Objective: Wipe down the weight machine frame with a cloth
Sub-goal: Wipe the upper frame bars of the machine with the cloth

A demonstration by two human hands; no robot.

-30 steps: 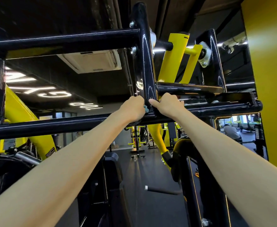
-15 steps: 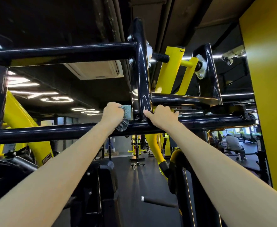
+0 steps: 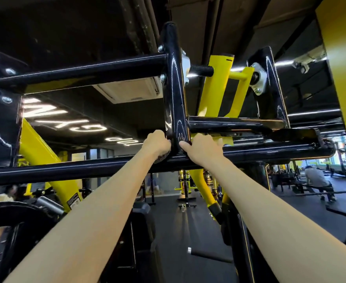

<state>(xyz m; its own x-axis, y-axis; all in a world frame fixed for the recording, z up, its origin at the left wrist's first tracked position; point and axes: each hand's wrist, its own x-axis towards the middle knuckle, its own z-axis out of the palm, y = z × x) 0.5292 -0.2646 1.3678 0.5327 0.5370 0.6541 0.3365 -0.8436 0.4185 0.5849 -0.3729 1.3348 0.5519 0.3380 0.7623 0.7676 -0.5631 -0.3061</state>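
Note:
The weight machine's black frame [image 3: 65, 170] runs overhead, a long horizontal tube crossed by a glossy upright bar [image 3: 176, 99]. My left hand [image 3: 157, 145] is raised to the joint just left of the upright and grips the cloth [image 3: 161, 158], of which only a dark grey edge shows under the palm, pressed on the tube. My right hand [image 3: 201, 149] holds the tube just right of the upright, thumb lying against the upright's base. Both arms reach up from below.
Yellow lever arms [image 3: 219, 92] and bolted brackets [image 3: 259, 78] sit above right of the joint. A second black tube [image 3: 76, 75] runs higher on the left. A yellow wall [image 3: 345, 68] closes the right side. A person [image 3: 316, 177] sits on a bench far right.
My left hand slid left along the tube with the cloth showing, then came back against the upright, where the cloth is mostly hidden. My right hand kept its hold.

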